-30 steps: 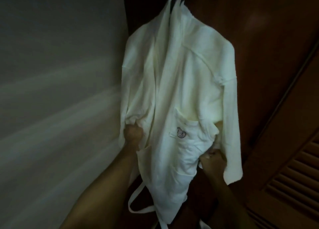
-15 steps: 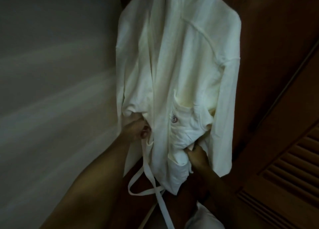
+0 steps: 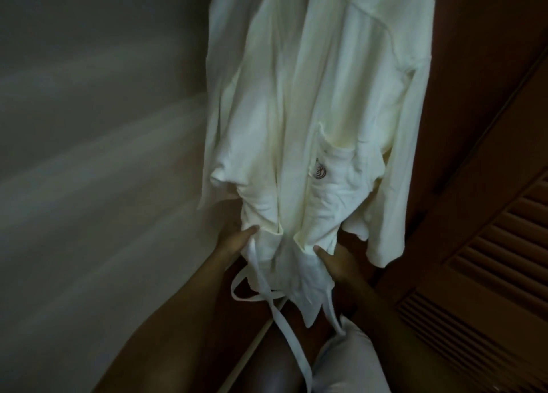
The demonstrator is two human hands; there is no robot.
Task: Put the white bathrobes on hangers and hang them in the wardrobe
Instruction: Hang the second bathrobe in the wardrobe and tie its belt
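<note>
A white bathrobe hangs in front of the dark wooden wardrobe, its top cut off by the upper edge of the view, so the hanger cannot be seen; the lower front is gathered and bunched at waist level. The left hand reaches up from the lower left on a bare forearm, thumb laid across the bunched cloth and fingers hidden behind it, gripping the robe's left front; the right hand comes up from the lower right, thumb forward, gripping the gathered cloth on the right front below the pocket. The belt hangs loose in a loop beneath both hands; a louvred door stands at right.
</note>
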